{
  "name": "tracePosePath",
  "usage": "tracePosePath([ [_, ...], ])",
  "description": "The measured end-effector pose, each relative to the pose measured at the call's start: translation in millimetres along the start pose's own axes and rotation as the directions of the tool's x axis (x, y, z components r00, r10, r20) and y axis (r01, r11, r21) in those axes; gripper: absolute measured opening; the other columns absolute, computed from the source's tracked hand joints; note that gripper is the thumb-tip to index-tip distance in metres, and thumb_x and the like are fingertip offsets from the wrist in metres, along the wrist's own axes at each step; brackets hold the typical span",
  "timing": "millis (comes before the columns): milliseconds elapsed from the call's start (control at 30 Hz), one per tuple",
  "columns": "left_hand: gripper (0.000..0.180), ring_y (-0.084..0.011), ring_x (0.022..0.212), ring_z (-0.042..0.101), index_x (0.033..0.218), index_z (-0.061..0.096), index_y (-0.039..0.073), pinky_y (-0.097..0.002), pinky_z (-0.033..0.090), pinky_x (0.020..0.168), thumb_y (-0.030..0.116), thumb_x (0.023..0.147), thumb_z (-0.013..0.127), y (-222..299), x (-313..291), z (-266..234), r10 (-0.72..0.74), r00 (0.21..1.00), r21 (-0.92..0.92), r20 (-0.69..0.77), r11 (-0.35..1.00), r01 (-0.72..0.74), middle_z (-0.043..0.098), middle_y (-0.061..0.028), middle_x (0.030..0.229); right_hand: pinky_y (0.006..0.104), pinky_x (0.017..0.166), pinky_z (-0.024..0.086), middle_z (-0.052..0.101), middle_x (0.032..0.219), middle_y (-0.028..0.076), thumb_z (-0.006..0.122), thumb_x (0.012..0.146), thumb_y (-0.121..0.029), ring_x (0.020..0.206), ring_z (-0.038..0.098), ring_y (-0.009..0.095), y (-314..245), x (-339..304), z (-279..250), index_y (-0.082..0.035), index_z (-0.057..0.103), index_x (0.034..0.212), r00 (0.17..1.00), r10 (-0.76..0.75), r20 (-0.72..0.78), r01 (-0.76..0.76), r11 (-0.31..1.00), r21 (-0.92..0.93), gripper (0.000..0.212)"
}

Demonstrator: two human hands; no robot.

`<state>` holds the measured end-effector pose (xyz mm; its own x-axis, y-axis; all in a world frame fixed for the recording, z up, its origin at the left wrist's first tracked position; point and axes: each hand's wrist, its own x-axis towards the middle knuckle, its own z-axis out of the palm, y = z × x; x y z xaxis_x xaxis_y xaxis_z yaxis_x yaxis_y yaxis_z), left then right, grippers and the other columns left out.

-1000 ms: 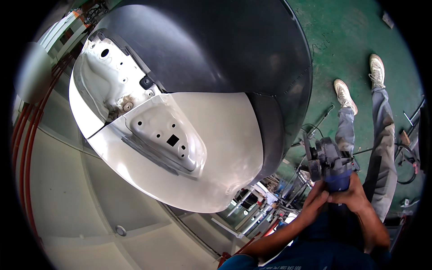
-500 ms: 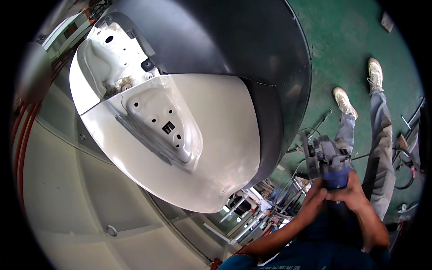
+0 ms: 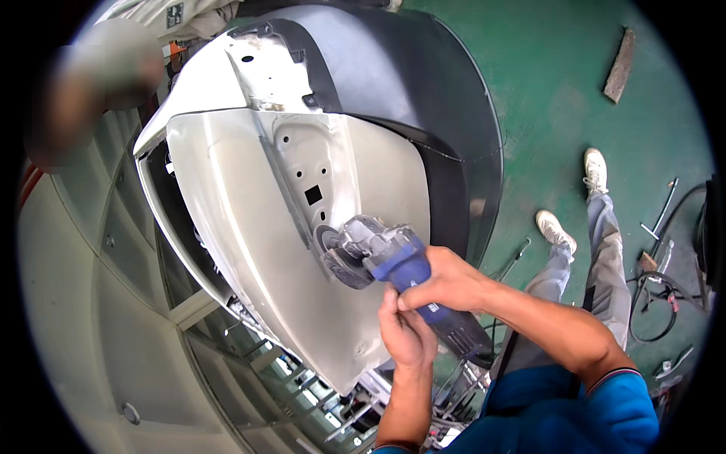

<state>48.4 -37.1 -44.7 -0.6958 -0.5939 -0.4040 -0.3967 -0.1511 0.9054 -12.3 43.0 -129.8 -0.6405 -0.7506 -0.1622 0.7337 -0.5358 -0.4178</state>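
A blue angle grinder [image 3: 401, 261] is held over the pale car body panel [image 3: 302, 295], its worn disc [image 3: 327, 240] beside the lower end of the recess [image 3: 308, 155] with several holes. I cannot tell whether the disc touches the metal. My right hand [image 3: 451, 281] is wrapped round the grinder's body from above. Below it, my left hand [image 3: 408, 333] is closed at the underside of the tool, its far fingers partly hidden behind the body.
The dark bumper [image 3: 393, 60] curves round the panel's far right side. On the green floor lie a wooden piece [image 3: 620, 66], a T-handled rod [image 3: 660, 212] and a coiled hose [image 3: 654, 306]. My shoes [image 3: 595, 170] stand right of the bumper. Framework and clutter sit below the panel.
Both hands have brought the angle grinder up and left, from beside my legs to over the pale panel. It has tilted over, disc toward the recess. The view has shifted.
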Motion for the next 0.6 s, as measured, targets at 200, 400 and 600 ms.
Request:
tracePosePath([
  [200,0.038,-0.0214,0.11,0.06,0.114,0.057,0.002,-0.0396,0.045,0.101,0.034,0.105,0.04,20,14,-7,-0.066,0.98,-0.059,0.185,0.995,0.078,0.064,-0.0108,0.114,0.0298,0.073,0.051,0.066,0.088,0.007,0.075,0.073,-0.012,0.08,0.063,0.015,-10,13,14,0.002,0.065,0.102,0.998,0.071,-0.002,-0.07,0.994,0.08,0.033],
  [400,0.064,-0.0292,0.134,0.043,0.149,0.026,-0.007,-0.0405,0.037,0.111,0.033,0.103,0.046,7,-25,-27,0.064,0.87,0.172,0.489,0.971,-0.169,0.042,-0.0185,0.145,0.0337,0.068,0.058,0.067,0.087,0.011,0.076,0.075,-0.014,0.073,0.068,0.019,1,-33,22,0.002,0.061,0.099,0.987,-0.007,-0.162,0.051,0.961,0.271,0.033],
  [600,0.082,-0.047,0.131,0.045,0.146,0.042,0.003,-0.0464,0.048,0.101,0.023,0.078,0.082,-2,-121,-83,0.082,0.477,0.414,0.875,0.384,-0.825,0.032,-0.029,0.15,0.0374,0.067,0.06,0.066,0.087,0.014,0.075,0.079,-0.016,0.073,0.069,0.025,44,-116,25,0.001,0.056,0.104,0.832,-0.045,-0.553,0.228,0.936,0.267,0.036],
])
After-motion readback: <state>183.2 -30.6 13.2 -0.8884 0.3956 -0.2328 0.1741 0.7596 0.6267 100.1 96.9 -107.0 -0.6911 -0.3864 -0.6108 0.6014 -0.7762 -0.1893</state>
